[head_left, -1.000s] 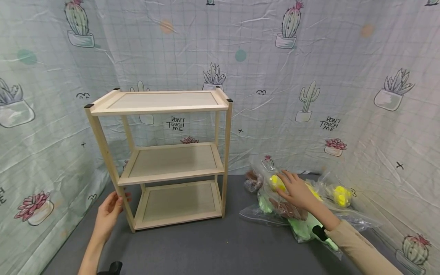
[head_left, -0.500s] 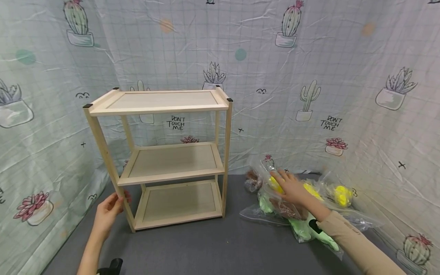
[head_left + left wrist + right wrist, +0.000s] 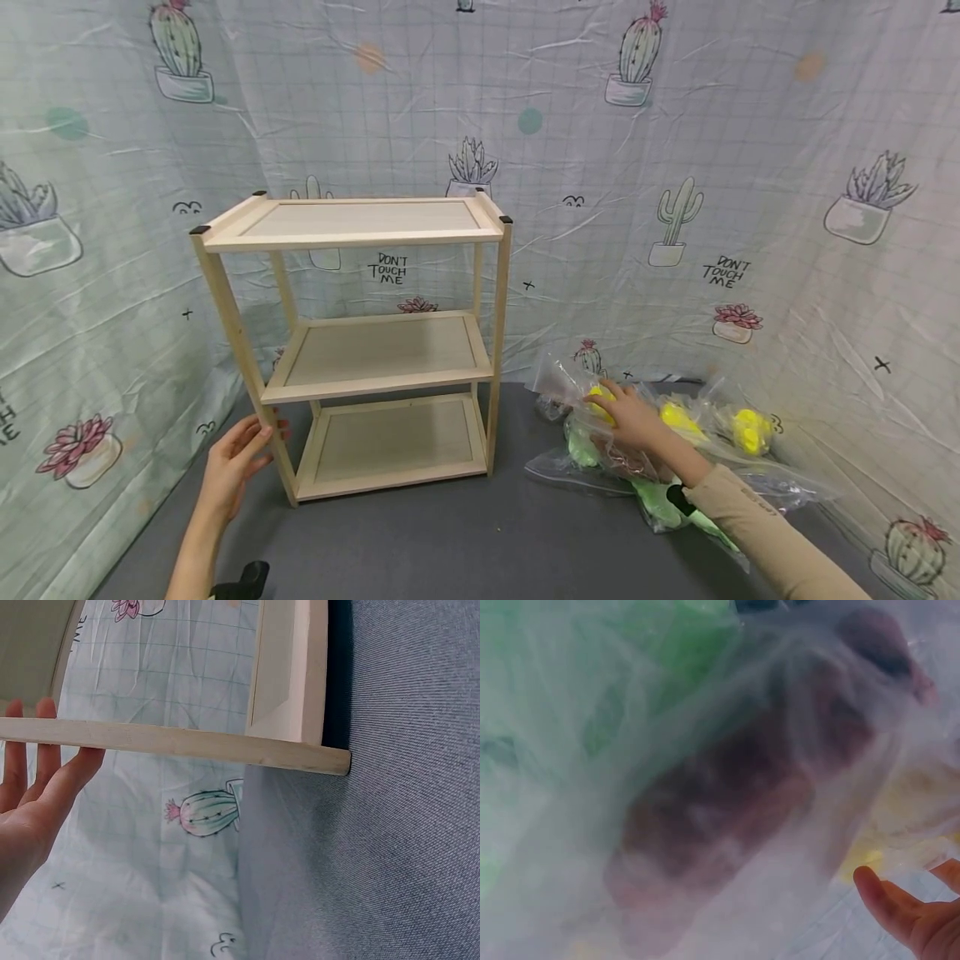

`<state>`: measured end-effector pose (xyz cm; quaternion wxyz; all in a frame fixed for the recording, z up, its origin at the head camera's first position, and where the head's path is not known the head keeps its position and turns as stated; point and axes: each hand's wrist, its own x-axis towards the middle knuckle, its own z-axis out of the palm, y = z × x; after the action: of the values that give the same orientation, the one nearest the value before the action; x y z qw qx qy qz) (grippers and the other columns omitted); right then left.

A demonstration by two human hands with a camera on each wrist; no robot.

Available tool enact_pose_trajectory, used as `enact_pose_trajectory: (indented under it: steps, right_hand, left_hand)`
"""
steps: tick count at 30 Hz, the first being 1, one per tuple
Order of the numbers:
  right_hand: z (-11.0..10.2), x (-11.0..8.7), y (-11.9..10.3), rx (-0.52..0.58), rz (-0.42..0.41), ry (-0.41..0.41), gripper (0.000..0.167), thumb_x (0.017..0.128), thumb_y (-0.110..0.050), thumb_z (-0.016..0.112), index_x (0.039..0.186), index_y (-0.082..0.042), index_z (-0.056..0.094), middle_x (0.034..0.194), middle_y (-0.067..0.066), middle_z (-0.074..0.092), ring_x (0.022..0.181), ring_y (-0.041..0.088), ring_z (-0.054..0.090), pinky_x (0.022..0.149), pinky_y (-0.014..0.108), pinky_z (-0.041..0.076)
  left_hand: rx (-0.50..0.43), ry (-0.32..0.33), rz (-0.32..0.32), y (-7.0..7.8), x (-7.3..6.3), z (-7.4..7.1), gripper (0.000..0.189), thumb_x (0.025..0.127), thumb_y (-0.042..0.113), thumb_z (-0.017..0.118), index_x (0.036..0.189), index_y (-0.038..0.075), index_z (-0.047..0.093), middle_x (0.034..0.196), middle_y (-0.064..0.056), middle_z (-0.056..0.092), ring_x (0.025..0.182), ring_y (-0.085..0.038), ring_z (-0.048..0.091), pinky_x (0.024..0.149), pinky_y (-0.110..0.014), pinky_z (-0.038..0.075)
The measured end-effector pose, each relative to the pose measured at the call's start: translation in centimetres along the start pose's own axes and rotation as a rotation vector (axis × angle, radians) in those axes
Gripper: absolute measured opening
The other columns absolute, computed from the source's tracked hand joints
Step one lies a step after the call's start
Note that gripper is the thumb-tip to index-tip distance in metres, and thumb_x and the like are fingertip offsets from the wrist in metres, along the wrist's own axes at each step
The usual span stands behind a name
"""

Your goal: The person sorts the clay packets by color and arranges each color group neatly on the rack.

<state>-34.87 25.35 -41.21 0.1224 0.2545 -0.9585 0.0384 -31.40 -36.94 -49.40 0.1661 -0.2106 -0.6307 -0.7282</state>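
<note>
My left hand (image 3: 231, 467) holds the front left post of a pale wooden three-tier shelf rack (image 3: 375, 392). In the left wrist view, fingertips (image 3: 46, 709) show beyond the post (image 3: 187, 741) and another finger lies against its near side. At the right, my right hand (image 3: 633, 417) is curled at a clear plastic bag (image 3: 558, 379) with something yellow (image 3: 600, 404) in it, and pinches it. In the right wrist view its fingertips meet the bag near the yellow; a blurred brown thing in cloudy plastic (image 3: 720, 802) fills the middle.
More clear bags lie heaped around the right hand, with yellow (image 3: 750, 431), light green (image 3: 658, 504) and brown (image 3: 630, 461) contents. A grey cloth surface (image 3: 450, 542) lies under everything. A cactus-print curtain (image 3: 585, 167) hangs behind and at both sides.
My right hand has moved slightly left over the heap and its fingers have curled. The bag's upper film has shifted left over the brown item. My left hand stays at the post.
</note>
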Motion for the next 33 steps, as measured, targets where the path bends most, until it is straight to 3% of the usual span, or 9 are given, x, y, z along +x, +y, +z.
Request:
enact_pose_trajectory:
  steps: [2,4,10,17,19,24,27,29,33]
  right_hand:
    - [0.1,-0.1,0.0,0.016,-0.010,0.015,0.046,0.074,-0.012,0.070,0.117,-0.014,0.056,0.135,0.025,0.035,0.103,0.050,0.044,0.060,0.044,0.046]
    - [0.1,-0.1,-0.1,0.027,-0.014,0.024,0.043,0.073,-0.007,0.069,0.114,-0.014,0.058,0.134,0.025,0.037,0.105,0.050,0.043,0.068,0.049,0.046]
    - [0.1,-0.4,-0.2,-0.003,-0.039,0.067,0.043,0.067,0.012,0.067,0.102,-0.013,0.064,0.119,0.020,0.050,0.102,0.043,0.047,0.072,0.048,0.046]
    - [0.1,-0.5,-0.2,-0.024,-0.075,0.126,0.046,0.066,0.019,0.063,0.097,-0.015,0.065,0.096,0.012,0.053,0.087,0.028,0.047,0.063,0.036,0.044]
    - [0.1,-0.6,-0.2,-0.041,-0.092,0.142,0.044,0.067,0.018,0.063,0.096,-0.015,0.065,0.092,0.011,0.052,0.083,0.025,0.045,0.060,0.033,0.041]
    - [0.1,-0.5,0.2,-0.093,-0.172,0.220,0.035,0.068,0.007,0.071,0.093,-0.016,0.064,0.086,0.009,0.049,0.076,0.019,0.039,0.057,0.028,0.035]
    - [0.1,-0.4,0.7,-0.135,-0.237,0.300,0.033,0.064,-0.001,0.077,0.090,-0.016,0.063,0.083,0.007,0.047,0.072,0.017,0.036,0.055,0.026,0.031]
    - [0.0,-0.3,0.9,-0.148,-0.276,0.349,0.033,0.061,-0.007,0.080,0.087,-0.016,0.062,0.081,0.006,0.046,0.070,0.015,0.034,0.055,0.024,0.028]
    - [-0.6,-0.3,1.1,-0.144,-0.314,0.393,0.033,0.059,-0.011,0.081,0.086,-0.016,0.062,0.081,0.005,0.044,0.070,0.014,0.032,0.056,0.023,0.024]
  left_hand:
    - [-0.001,0.004,-0.025,-0.3,0.0,-0.2,0.041,0.091,0.002,0.047,0.131,0.002,0.042,0.116,-0.006,0.062,0.099,-0.014,0.062,0.074,-0.028,0.050]
    - [0.046,0.052,-0.056,-1.3,0.1,-0.9,0.041,0.092,0.004,0.046,0.132,0.002,0.040,0.118,-0.007,0.061,0.101,-0.015,0.062,0.072,-0.026,0.051]
    - [0.170,0.151,-0.162,-1.8,-0.1,-0.8,0.043,0.093,0.019,0.048,0.134,0.008,0.039,0.119,-0.002,0.060,0.103,-0.011,0.061,0.074,-0.022,0.050]
    - [0.160,0.152,-0.142,-1.9,-0.1,-0.8,0.043,0.093,0.016,0.047,0.134,0.007,0.039,0.118,-0.001,0.060,0.100,-0.010,0.062,0.073,-0.022,0.050]
    - [0.124,0.122,-0.100,-1.2,-0.1,-0.3,0.041,0.093,0.011,0.045,0.134,0.004,0.039,0.116,-0.001,0.061,0.100,-0.011,0.062,0.072,-0.022,0.051]
    - [0.077,0.053,-0.045,4.5,-0.7,4.1,0.038,0.093,0.008,0.045,0.131,0.002,0.042,0.107,0.007,0.064,0.096,-0.006,0.063,0.070,-0.019,0.050]
    - [0.052,0.047,-0.030,6.1,-0.8,5.4,0.036,0.093,0.008,0.044,0.129,0.002,0.044,0.106,0.008,0.065,0.095,-0.006,0.063,0.070,-0.018,0.049]
    - [0.068,0.046,-0.047,5.7,-0.8,5.0,0.038,0.094,0.009,0.043,0.131,0.003,0.042,0.108,0.009,0.064,0.096,-0.005,0.062,0.071,-0.019,0.049]
    - [0.120,0.084,-0.090,1.7,-0.4,2.0,0.041,0.093,0.011,0.046,0.133,0.006,0.040,0.112,0.009,0.063,0.098,-0.005,0.062,0.071,-0.020,0.049]
